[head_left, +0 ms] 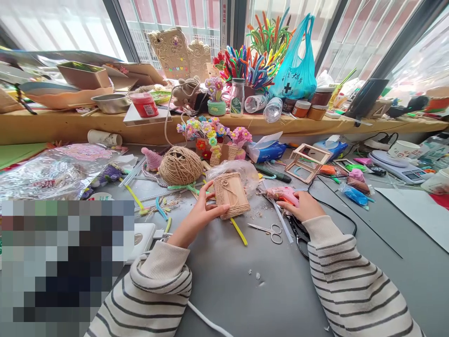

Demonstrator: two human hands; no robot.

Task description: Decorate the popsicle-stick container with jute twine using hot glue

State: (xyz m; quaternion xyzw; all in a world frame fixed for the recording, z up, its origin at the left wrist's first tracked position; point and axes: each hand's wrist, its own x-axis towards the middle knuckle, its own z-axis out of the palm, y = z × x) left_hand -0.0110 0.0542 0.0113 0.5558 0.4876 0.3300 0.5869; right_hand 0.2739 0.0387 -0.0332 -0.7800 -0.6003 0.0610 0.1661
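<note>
- Left hand (198,213): pinching the wooden panel (238,194) at its left side, thumb on the near lower corner, other fingers slightly apart along the left edge. Edge grip probably there to keep the face uncovered and tipped up.
- Panel location: centre of the desk (213,281), in front of the clear plastic bag (250,172).
- Right hand (306,206): fingers curled round the pink glue gun (285,193), nozzle end pointing left toward the panel. Can't tell if the trigger is pressed.
- Gun sits just right of the panel, likely for short reach.
- Panel: squarish, smooth pale wood; coarse twine rows along left and near edges, 1 coil with a curved tail on the face.
- Twine ball (180,166): round, fibrous, far left of the panel.
- Small scissors (273,231): bare metal, 2 loops, near side, presumably parked within reach.
- Black-handled scissors (302,239): partly under the right hand.
- Yellow pipe cleaner (240,233): fuzzy, straight, its near end sticking out below the panel.
</note>
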